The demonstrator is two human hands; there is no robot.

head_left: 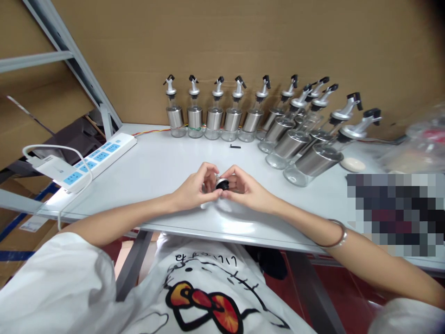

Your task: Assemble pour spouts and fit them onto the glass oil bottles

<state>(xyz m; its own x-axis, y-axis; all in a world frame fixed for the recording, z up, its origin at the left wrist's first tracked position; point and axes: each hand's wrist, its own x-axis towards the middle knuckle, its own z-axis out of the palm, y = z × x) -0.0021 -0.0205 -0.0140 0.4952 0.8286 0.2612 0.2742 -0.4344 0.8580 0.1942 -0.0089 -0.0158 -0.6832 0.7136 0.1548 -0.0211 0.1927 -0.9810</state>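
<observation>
Carefully pinching a small black-and-silver part (222, 185) between both hands, just above the near side of the white table (153, 162). Gripping from the left with the thumb and bent fingers of the left hand (191, 189), closed around the left side of the part. Gripping likewise from the right with the right hand (252, 190), thumb on the near side, forefinger arched over the far side. Bringing both thumb tips close together at the near, lower edge of the part. Keeping the part in the small gap between the two sets of fingertips, silver rim to the far side, black body to the near side; hiding much of its outline behind the fingers.

Wearing a bracelet (342, 234) on the right forearm. Facing a small black strip (235, 147) beyond the hands, lying alone on the table. Facing, farther off, upright bottles (214, 121) with steel sleeves and black-tipped spouts, lined up along the far side and bunched toward the right. At the left, next to a power strip (100, 157) with a white adapter (52, 169). At the right, near a pale oval object (353, 164), too indistinct to identify.
</observation>
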